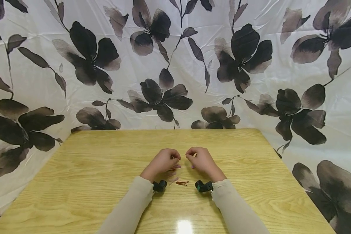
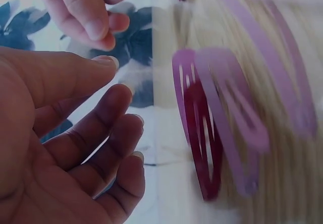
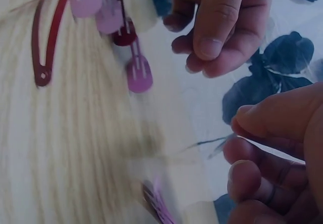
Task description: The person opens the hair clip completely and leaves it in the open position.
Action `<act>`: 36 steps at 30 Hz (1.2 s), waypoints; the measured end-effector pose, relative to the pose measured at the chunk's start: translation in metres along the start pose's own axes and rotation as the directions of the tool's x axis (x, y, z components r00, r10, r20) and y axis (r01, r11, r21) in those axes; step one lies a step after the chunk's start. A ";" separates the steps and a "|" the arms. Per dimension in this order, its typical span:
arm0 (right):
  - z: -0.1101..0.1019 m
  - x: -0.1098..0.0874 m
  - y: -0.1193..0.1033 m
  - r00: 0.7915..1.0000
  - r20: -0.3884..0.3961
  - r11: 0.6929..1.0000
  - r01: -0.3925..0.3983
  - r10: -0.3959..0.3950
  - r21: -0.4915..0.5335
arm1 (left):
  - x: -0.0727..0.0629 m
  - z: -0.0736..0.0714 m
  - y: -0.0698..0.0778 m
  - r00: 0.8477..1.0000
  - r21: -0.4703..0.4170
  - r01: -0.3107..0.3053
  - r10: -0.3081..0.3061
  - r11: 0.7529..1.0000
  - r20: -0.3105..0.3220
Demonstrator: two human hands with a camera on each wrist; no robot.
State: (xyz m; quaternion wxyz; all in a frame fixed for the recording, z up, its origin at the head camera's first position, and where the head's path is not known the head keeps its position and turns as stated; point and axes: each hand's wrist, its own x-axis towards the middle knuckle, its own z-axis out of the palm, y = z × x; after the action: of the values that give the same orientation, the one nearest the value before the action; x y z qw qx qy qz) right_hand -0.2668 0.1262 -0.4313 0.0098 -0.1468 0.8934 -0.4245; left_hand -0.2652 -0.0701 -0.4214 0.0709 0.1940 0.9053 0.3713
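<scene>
Over the middle of the table, my left hand (image 1: 164, 161) and right hand (image 1: 204, 160) face each other, fingers softly bent and a small gap between them. Neither hand holds anything visible; thumb and fingertips stand apart in the wrist views. Beside the left hand lie several snap hair clips: a dark red clip (image 2: 208, 148) among pink and lilac ones, such as a lilac clip (image 2: 234, 128). Nearer the body sits an open red hair clip (image 1: 182, 183). By the right hand is a small purple and dark item (image 3: 157, 204), blurred.
The wooden table (image 1: 105, 195) stretches out on both sides of the hands. A floral cloth (image 1: 193, 65) hangs behind its far edge. Each wrist carries a black camera, the left camera (image 1: 160, 186) and the right camera (image 1: 203, 186).
</scene>
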 end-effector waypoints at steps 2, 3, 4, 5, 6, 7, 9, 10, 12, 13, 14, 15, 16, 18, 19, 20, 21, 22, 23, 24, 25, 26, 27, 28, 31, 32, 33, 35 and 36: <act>-0.001 0.000 0.001 1.000 0.002 1.000 -0.004 0.004 -0.008 | 0.002 0.002 0.003 1.000 0.002 -0.004 0.004 1.000 0.010; -0.002 0.000 0.002 1.000 0.000 1.000 -0.001 0.001 -0.021 | 0.003 0.003 0.004 1.000 0.005 -0.005 0.005 1.000 0.015; -0.003 0.000 0.002 1.000 -0.003 0.999 0.006 -0.006 -0.039 | 0.004 0.004 0.006 1.000 0.015 -0.005 0.005 1.000 0.016; -0.004 0.001 0.003 1.000 -0.007 0.999 0.011 -0.012 -0.052 | 0.005 0.005 0.007 1.000 0.026 -0.005 0.005 1.000 0.017; -0.005 0.001 0.004 1.000 -0.013 0.997 0.019 -0.020 -0.072 | 0.006 0.006 0.008 1.000 0.037 -0.005 0.004 0.999 0.019; -0.006 0.001 0.004 0.999 -0.022 0.995 0.023 -0.025 -0.093 | 0.007 0.007 0.010 1.000 0.042 -0.001 0.000 0.999 0.022; -0.008 0.002 0.005 0.999 -0.030 0.992 0.028 -0.032 -0.121 | 0.008 0.008 0.012 1.000 0.043 0.006 -0.007 0.999 0.031; -0.009 0.002 0.005 0.999 -0.032 0.991 0.026 -0.030 -0.128 | 0.009 0.009 0.013 0.999 0.046 0.009 -0.011 0.999 0.034; -0.011 0.003 0.006 0.999 -0.035 0.990 0.022 -0.027 -0.138 | 0.010 0.010 0.015 0.999 0.048 0.017 -0.019 0.999 0.043; -0.012 0.003 0.007 0.999 -0.034 0.991 0.017 -0.022 -0.136 | 0.010 0.011 0.016 0.999 0.055 0.019 -0.021 0.998 0.044; -0.013 0.002 0.007 0.999 -0.033 0.991 0.015 -0.020 -0.136 | 0.011 0.011 0.017 0.999 0.063 0.017 -0.020 0.998 0.044; -0.014 0.002 0.007 0.999 -0.030 0.990 0.014 -0.018 -0.139 | 0.012 0.012 0.019 0.999 0.070 0.018 -0.021 0.997 0.043; -0.015 0.002 0.008 0.999 -0.027 0.990 0.013 -0.017 -0.139 | 0.012 0.013 0.020 0.999 0.076 0.019 -0.022 0.997 0.041; -0.017 0.001 0.008 1.000 -0.024 0.989 0.016 -0.019 -0.147 | 0.014 0.014 0.023 0.999 0.093 0.021 -0.024 0.995 0.040; -0.018 0.001 0.009 1.000 -0.019 0.989 0.016 -0.019 -0.149 | 0.015 0.015 0.024 0.999 0.100 0.022 -0.026 0.995 0.040; -0.019 0.001 0.009 1.000 -0.016 0.988 0.014 -0.017 -0.152 | 0.015 0.015 0.025 0.999 0.107 0.023 -0.028 0.994 0.039; -0.020 0.001 0.009 1.000 -0.013 0.988 0.014 -0.016 -0.156 | 0.016 0.016 0.027 0.999 0.115 0.028 -0.033 0.993 0.040; -0.021 0.001 0.010 1.000 -0.010 0.988 0.010 -0.012 -0.156 | 0.017 0.017 0.028 0.999 0.125 0.030 -0.035 0.992 0.039; -0.021 0.001 0.010 1.000 -0.007 0.987 0.007 -0.008 -0.158 | 0.018 0.017 0.029 0.999 0.134 0.029 -0.035 0.991 0.041; -0.022 0.001 0.011 1.000 -0.006 0.987 0.006 -0.007 -0.162 | 0.018 0.018 0.030 0.998 0.142 0.030 -0.036 0.989 0.041; -0.023 0.002 0.012 1.000 -0.005 0.986 0.003 -0.004 -0.165 | 0.019 0.019 0.031 0.999 0.147 0.031 -0.037 0.989 0.040; -0.023 0.002 0.013 1.000 -0.005 0.986 -0.001 0.000 -0.167 | 0.020 0.019 0.032 0.998 0.153 0.031 -0.038 0.988 0.040; -0.023 0.002 0.014 1.000 -0.004 0.985 -0.003 0.003 -0.170 | 0.020 0.020 0.034 0.998 0.160 0.032 -0.039 0.987 0.039; -0.024 0.002 0.014 1.000 -0.003 0.985 -0.007 0.007 -0.174 | 0.021 0.020 0.034 0.998 0.165 0.033 -0.039 0.986 0.038; -0.024 0.002 0.016 1.000 -0.002 0.983 -0.017 0.017 -0.185 | 0.022 0.022 0.037 0.998 0.178 0.038 -0.046 0.983 0.039; -0.025 0.002 0.017 1.000 0.002 0.983 -0.025 0.026 -0.183 | 0.023 0.023 0.038 0.998 0.181 0.040 -0.047 0.983 0.038; -0.025 0.001 0.017 0.999 0.007 0.982 -0.030 0.032 -0.185 | 0.023 0.024 0.038 0.998 0.186 0.043 -0.050 0.982 0.036; -0.026 0.001 0.018 0.999 0.014 0.981 -0.038 0.041 -0.188 | 0.024 0.026 0.038 0.998 0.192 0.047 -0.054 0.980 0.034; -0.026 0.000 0.018 0.999 0.020 0.981 -0.044 0.049 -0.187 | 0.024 0.027 0.039 0.998 0.197 0.051 -0.058 0.979 0.030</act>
State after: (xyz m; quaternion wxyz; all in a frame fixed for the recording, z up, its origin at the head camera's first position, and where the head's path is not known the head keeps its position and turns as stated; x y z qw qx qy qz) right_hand -0.2753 0.1564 -0.4283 0.0167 -0.1314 0.9322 -0.3368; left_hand -0.2681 -0.0179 -0.4134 0.0778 0.1818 0.9409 0.2748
